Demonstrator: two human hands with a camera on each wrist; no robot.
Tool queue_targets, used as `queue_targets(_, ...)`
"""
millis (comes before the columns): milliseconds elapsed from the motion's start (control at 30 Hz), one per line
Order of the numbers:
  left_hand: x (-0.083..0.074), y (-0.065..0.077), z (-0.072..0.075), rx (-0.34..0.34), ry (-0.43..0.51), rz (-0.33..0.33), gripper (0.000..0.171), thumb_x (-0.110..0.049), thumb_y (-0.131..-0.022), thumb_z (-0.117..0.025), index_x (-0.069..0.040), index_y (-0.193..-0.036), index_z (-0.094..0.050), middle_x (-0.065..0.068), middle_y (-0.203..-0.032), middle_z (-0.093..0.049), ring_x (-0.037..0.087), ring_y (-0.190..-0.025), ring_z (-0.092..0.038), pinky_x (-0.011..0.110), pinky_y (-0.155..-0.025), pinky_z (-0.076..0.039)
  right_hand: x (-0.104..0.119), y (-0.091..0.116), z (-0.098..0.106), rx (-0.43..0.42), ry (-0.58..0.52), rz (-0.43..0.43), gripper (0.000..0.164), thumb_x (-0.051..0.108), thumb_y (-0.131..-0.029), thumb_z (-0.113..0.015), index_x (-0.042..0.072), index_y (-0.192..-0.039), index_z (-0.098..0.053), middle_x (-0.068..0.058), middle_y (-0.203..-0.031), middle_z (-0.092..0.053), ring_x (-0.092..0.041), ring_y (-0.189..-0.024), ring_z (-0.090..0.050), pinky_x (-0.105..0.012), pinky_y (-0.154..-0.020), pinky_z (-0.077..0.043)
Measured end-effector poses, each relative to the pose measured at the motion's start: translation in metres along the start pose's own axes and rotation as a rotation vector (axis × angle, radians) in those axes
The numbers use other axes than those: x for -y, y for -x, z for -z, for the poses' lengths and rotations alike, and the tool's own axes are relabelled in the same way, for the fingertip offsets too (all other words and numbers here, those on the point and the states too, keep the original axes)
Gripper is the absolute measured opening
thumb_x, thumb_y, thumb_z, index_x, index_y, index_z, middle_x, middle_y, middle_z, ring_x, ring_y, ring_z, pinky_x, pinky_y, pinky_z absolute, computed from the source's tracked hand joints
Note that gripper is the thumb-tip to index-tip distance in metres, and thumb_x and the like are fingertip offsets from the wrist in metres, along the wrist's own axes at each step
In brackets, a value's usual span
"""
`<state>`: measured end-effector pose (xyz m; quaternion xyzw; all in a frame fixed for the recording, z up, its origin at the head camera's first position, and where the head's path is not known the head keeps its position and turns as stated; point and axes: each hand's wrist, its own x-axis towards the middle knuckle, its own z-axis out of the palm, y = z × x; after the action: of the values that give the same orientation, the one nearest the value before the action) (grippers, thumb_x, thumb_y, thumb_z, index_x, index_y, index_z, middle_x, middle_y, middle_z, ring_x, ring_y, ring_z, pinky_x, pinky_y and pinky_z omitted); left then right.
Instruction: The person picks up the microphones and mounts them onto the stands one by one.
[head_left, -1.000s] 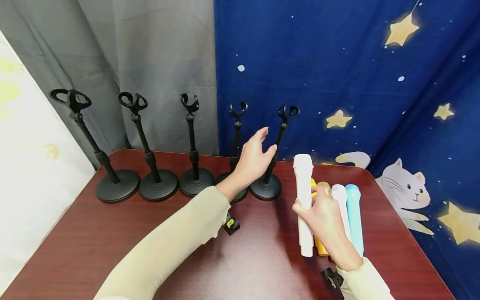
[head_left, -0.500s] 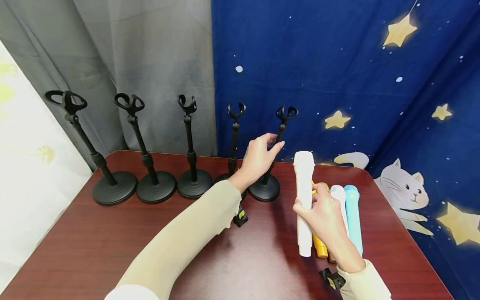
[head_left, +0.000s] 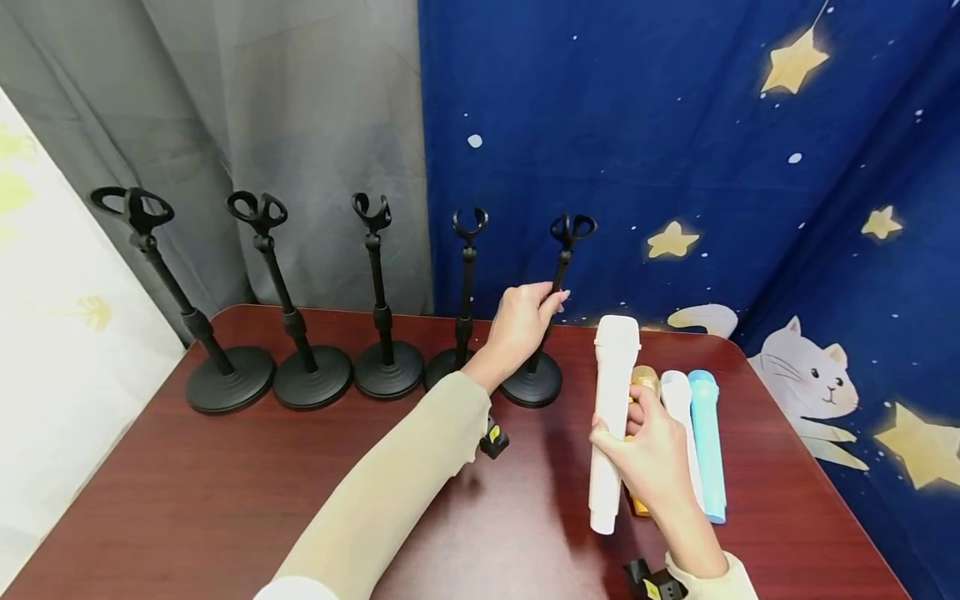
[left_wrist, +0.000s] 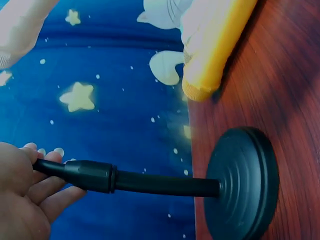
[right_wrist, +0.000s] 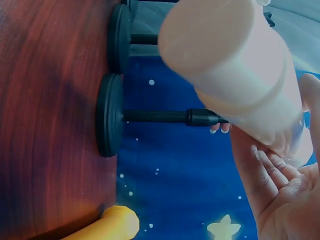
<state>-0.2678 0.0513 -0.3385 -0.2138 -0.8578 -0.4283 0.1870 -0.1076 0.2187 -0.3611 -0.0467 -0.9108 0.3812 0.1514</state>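
My left hand grips the pole of the rightmost black microphone stand, above its collar. In the left wrist view the fingers curl around the thin upper pole, and the round base rests on the table. My right hand holds a white microphone upright, thumb on the near side, raised above the table. From the right wrist view, the end of the white microphone fills the top middle. The stand's two-ring clip holds nothing.
Several more black microphone stands line the back edge to the left. Right of my right hand lie a blue microphone, another white microphone and a gold one. A yellow microphone lies beside them, mostly hidden in the head view.
My left hand has moved right and slightly down, and its fingers have closed around the rightmost stand's pole. The white microphone in my right hand has tilted slightly, its lower end nearer me.
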Motion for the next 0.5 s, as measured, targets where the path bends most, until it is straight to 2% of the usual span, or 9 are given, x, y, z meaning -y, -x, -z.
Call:
queue_targets(133, -0.005, 0.005, 0.001, 0.037, -0.026, -0.054, 0.03, -0.033, -0.104, -0.056, -0.013, -0.088, -0.073, 0.001, -0.084, -0.078, 0.009, -0.059, -0.058, 0.019, -0.05, -0.037, 0.003, 0.003, 0.005, 0.016, -0.038, -0.006, 0.043, 0.022, -0.084, -0.077, 0.007, -0.12, -0.059, -0.014, -0.105, -0.078, -0.026, -0.093, -0.077, -0.011, -0.073, -0.052)
queue_targets(233, -0.009, 0.01, 0.004, 0.07, -0.009, -0.081, 0.03, -0.033, -0.105, -0.056, -0.013, -0.093, -0.075, 0.001, -0.086, -0.078, 0.009, -0.065, -0.063, 0.017, -0.055, -0.043, 0.004, 0.004, 0.009, 0.016, -0.059, -0.002, 0.042, 0.02, -0.084, -0.077, 0.008, -0.12, -0.059, -0.014, -0.104, -0.078, -0.026, -0.094, -0.077, -0.008, -0.072, -0.05)
queue_targets(367, -0.014, 0.019, 0.01, 0.107, 0.057, -0.064, 0.027, -0.03, -0.104, -0.058, -0.013, -0.096, -0.076, 0.001, -0.089, -0.079, 0.008, -0.075, -0.069, 0.016, -0.062, -0.05, 0.006, 0.005, 0.013, 0.027, -0.089, -0.003, 0.042, 0.019, -0.083, -0.078, 0.01, -0.12, -0.06, -0.012, -0.103, -0.078, -0.019, -0.09, -0.078, -0.009, -0.071, -0.051)
queue_targets(500, -0.021, 0.03, 0.016, 0.119, 0.118, -0.059, 0.024, -0.029, -0.103, -0.059, -0.013, -0.097, -0.077, 0.001, -0.09, -0.079, 0.009, -0.079, -0.07, 0.018, -0.067, -0.054, 0.005, 0.006, 0.016, 0.069, -0.208, -0.017, 0.041, 0.013, -0.083, -0.078, 0.008, -0.12, -0.061, -0.013, -0.098, -0.078, -0.008, -0.078, -0.076, -0.016, -0.069, -0.057)
